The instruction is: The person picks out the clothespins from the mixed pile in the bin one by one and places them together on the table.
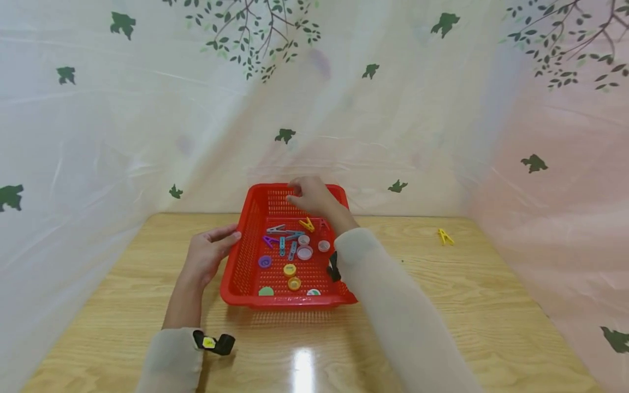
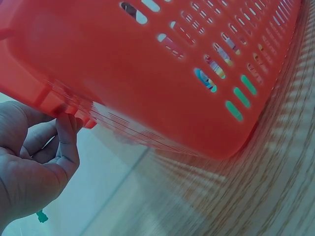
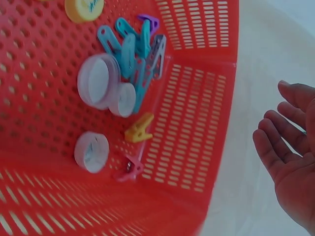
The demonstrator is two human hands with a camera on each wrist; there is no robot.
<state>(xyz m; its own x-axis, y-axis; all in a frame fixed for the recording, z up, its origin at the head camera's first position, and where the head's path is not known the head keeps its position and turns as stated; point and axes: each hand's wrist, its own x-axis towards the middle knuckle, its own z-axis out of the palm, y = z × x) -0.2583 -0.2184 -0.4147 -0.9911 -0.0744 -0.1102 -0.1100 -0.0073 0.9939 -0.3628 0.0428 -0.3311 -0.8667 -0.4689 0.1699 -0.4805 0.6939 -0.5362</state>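
A red plastic basket [image 1: 235, 267] tilts up off the wooden table, its slotted side large in the left wrist view. My left hand [image 1: 208, 254] grips the rim on its left side, thumb on top and fingers curled beneath, as the left wrist view [image 2: 37, 157] shows. Over the far end of the basket hovers my right hand [image 1: 314, 196], fingers loosely bent and holding nothing. Inside lie a yellow clothespin [image 3: 140, 129], a pink clothespin [image 3: 132, 168], several blue clothespins [image 3: 128, 56], a purple clothespin [image 1: 269, 241], a yellow cap [image 1: 290, 270] and several pale caps [image 1: 304, 252].
On the table's right side lies another yellow clothespin [image 1: 445, 236]. A pale curtain [image 1: 393, 136] printed with leaves hangs behind the table [image 1: 422, 305] and along its sides. A purple cap [image 1: 265, 262] and a green disc [image 1: 266, 291] also sit in the basket.
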